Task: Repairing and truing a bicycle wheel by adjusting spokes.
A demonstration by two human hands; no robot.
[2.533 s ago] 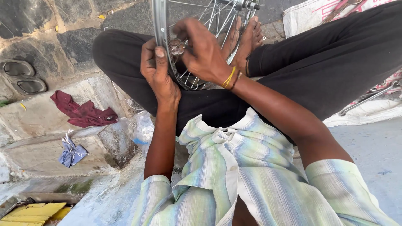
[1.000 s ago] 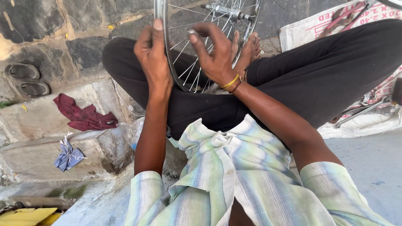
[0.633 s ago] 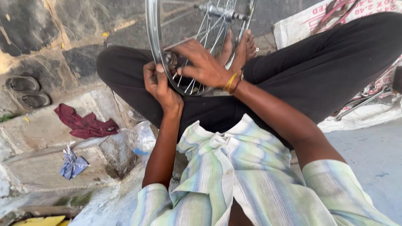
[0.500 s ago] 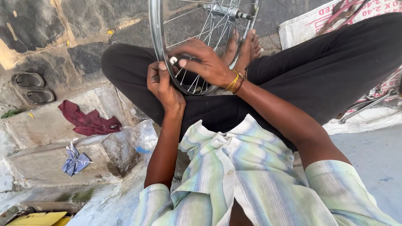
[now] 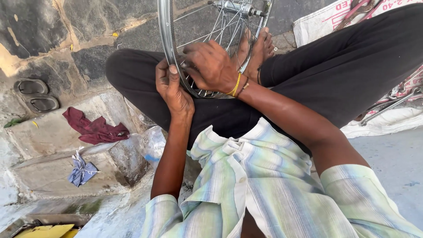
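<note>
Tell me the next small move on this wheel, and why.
Probably finish turning the spoke end under the right hand, then shift along the rim. The left hand braces the bicycle wheel rim from outside, while the right hand's fingers pinch at its inner edge where the spokes meet it.

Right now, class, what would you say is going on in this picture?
A person sits cross-legged on stone paving with a spoked bicycle wheel standing upright in the lap. The left hand grips the metal rim from outside, thumb on it. The right hand reaches in among the spokes near the rim. A red rag and a pair of sandals lie to the left.
</note>
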